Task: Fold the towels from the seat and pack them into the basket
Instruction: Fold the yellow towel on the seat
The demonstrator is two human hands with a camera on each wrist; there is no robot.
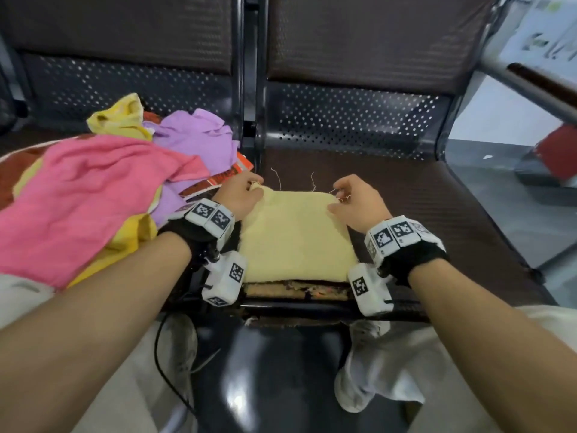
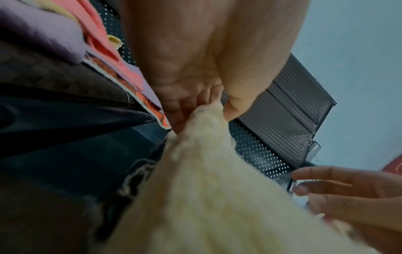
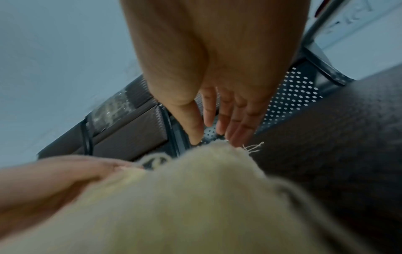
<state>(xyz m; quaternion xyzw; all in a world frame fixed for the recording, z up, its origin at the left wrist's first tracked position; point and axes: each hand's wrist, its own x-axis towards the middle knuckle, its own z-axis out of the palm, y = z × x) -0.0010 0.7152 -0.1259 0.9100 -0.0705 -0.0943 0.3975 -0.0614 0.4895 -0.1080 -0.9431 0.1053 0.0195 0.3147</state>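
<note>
A pale yellow towel (image 1: 296,235) lies folded flat on the dark right-hand seat (image 1: 437,214), loose threads trailing from its far edge. My left hand (image 1: 249,189) pinches its far left corner; the left wrist view shows thumb and fingers (image 2: 208,110) closed on the towel (image 2: 206,197) tip. At the far right corner my right hand (image 1: 343,195) hovers; in the right wrist view its fingers (image 3: 212,135) are straight, just beyond the towel (image 3: 185,197) corner, holding nothing. No basket is in view.
On the left seat is a loose pile: a pink towel (image 1: 93,189), a purple towel (image 1: 199,135) and a yellow towel (image 1: 125,117), over an orange patterned sheet (image 1: 231,176). The seat's front edge (image 1: 296,289) is torn. A metal armrest (image 1: 530,85) stands at right.
</note>
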